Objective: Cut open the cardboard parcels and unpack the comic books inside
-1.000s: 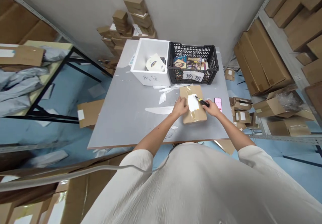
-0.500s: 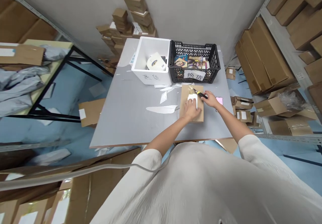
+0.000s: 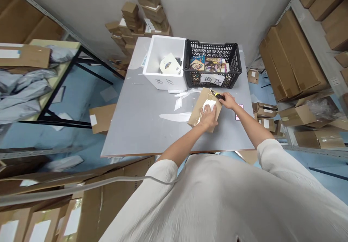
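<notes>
A brown cardboard box (image 3: 197, 114) with a white label and clear tape lies turned at an angle on the grey table. On top of it rests my left hand (image 3: 208, 117), its fingers spread across the label (image 3: 209, 104). My right hand (image 3: 227, 100) is closed around a black and yellow utility knife (image 3: 219, 96). The knife's tip points at the taped far end of the box, near its right edge; whether the blade touches the tape I cannot tell.
Behind the box stand a white foam bin (image 3: 164, 81) and a black plastic crate (image 3: 234, 73) holding books. White paper scraps (image 3: 176, 117) lie left of the box on the table (image 3: 136, 126). A phone (image 3: 239, 112) lies right, under my right forearm. Shelves with cartons (image 3: 293, 57) flank the right side.
The cardboard box has turned clockwise under my left hand, its near end swinging to the left. My right hand with the utility knife has shifted slightly to the right and up.
</notes>
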Demonstrator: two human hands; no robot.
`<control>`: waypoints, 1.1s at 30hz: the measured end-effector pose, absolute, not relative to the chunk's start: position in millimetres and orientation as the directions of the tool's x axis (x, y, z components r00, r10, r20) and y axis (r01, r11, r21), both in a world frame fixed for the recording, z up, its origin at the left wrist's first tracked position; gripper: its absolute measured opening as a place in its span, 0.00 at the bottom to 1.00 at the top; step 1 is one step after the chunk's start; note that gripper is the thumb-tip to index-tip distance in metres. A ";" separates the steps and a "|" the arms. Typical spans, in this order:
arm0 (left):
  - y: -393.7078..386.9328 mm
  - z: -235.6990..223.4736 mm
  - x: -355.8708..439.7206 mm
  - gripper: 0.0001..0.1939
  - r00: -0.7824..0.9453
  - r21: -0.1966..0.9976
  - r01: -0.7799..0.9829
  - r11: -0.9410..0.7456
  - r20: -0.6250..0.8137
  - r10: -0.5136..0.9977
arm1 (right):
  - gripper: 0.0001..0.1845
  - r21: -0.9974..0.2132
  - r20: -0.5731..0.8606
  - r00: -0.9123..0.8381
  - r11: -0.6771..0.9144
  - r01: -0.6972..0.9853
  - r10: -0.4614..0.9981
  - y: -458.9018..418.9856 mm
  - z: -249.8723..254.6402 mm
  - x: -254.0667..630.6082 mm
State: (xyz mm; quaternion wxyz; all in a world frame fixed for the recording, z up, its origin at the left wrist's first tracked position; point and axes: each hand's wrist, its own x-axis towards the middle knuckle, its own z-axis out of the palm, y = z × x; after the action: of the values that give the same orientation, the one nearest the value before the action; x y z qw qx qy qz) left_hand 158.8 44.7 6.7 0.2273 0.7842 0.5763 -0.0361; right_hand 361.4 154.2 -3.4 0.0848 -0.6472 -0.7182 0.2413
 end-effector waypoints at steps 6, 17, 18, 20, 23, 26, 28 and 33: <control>71.3 12.6 108.6 0.68 0.508 0.307 0.858 -0.412 -0.384 0.771 | 0.19 -0.548 -0.174 -0.096 -0.015 0.836 0.980 117.5 -8.3 382.4; 73.3 16.2 61.5 0.59 0.614 0.299 0.789 -0.537 -0.348 0.708 | 0.15 -0.706 -0.292 -0.113 -0.134 0.695 0.950 52.6 -4.4 374.2; 71.0 17.8 64.3 0.58 0.608 0.301 0.793 -0.530 -0.339 0.718 | 0.14 -0.724 -0.309 -0.124 -0.149 0.673 0.943 48.2 -3.7 374.3; 66.5 22.2 73.1 0.56 0.583 0.303 0.810 -0.502 -0.317 0.748 | 0.14 -0.769 -0.355 -0.173 -0.182 0.612 0.919 40.5 -1.9 376.4; 62.2 30.1 90.8 0.51 0.555 0.288 0.828 -0.482 -0.287 0.781 | 0.15 -0.821 -0.389 -0.255 -0.207 0.533 0.885 34.3 3.0 384.6; 62.4 35.7 106.2 0.44 0.562 0.271 0.824 -0.498 -0.275 0.780 | 0.16 -0.826 -0.362 -0.258 -0.180 0.534 0.896 35.9 10.2 397.5; 63.7 37.2 112.4 0.40 0.562 0.270 0.824 -0.498 -0.284 0.777 | 0.17 -0.810 -0.357 -0.233 -0.175 0.560 0.905 40.2 15.6 407.4; 66.1 35.9 119.9 0.40 0.549 0.268 0.835 -0.481 -0.328 0.769 | 0.19 -0.786 -0.377 -0.153 -0.228 0.575 0.913 52.8 28.6 429.1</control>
State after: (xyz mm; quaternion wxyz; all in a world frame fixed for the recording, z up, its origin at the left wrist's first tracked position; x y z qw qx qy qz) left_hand 119.9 66.1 35.9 0.2007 0.8568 0.4680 -0.0815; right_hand 429.1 52.8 28.6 0.1794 -0.6255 -0.5948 0.4720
